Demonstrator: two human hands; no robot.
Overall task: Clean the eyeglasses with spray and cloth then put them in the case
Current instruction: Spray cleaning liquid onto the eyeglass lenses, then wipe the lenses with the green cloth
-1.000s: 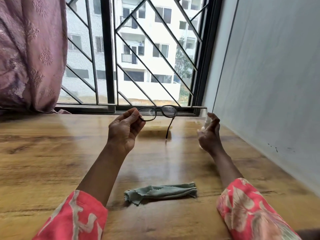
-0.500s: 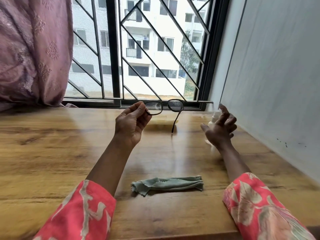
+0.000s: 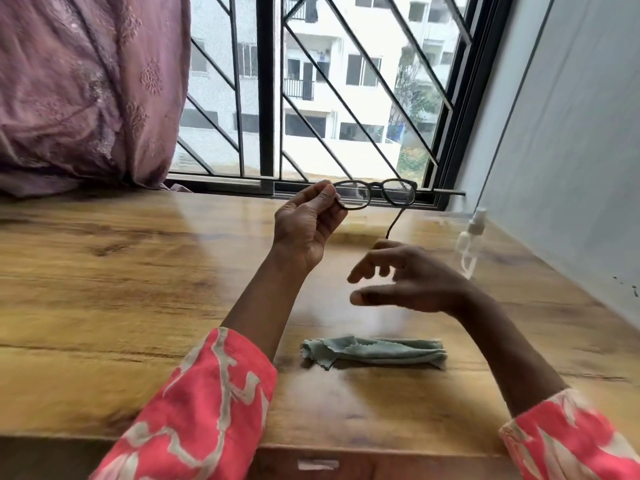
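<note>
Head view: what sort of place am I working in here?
Probably a room in a flat: a wooden table pushed up to a barred window facing an apartment block, with a mauve curtain at its left.

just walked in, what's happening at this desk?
A person is cleaning eyeglasses. The left hand pinches the frame at one end and holds it up in front of the window. The right hand is empty, fingers loosely spread, above the table. The spray bottle stands near the wall, untouched. The green cloth lies folded on the table, not yet picked up. No case in view.
</note>
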